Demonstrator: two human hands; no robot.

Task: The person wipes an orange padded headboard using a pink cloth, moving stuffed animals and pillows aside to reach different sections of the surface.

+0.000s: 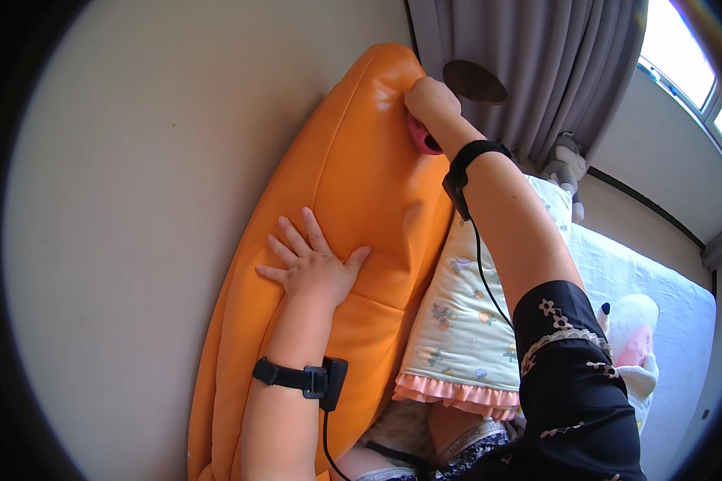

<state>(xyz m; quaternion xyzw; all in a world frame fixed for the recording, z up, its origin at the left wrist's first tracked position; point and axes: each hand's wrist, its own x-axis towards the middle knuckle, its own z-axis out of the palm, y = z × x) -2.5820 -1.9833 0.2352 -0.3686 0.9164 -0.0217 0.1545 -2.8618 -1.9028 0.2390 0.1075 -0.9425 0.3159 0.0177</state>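
Observation:
My left hand (314, 268) lies flat, fingers spread, on the front of a large padded orange headboard (361, 176) with a smooth, leather-like cover and stitched seams. Farther off, my right hand (433, 104) is closed at the headboard's right upper part. Below its fist shows a rounded pink object with a dark spot (423, 136); my hand and wrist hide the rest, so I cannot make out its kind. Black straps with small boxes and cables sit on both my forearms.
A pale patterned pillow (465, 321) with a peach ruffle lies right of the headboard. Beyond are a light blue bed (634, 272), a white plush toy (635, 345) and a grey plush toy (567, 164). Grey curtains (529, 48), a dark round tabletop (475, 82) and a beige wall (136, 200) surround this.

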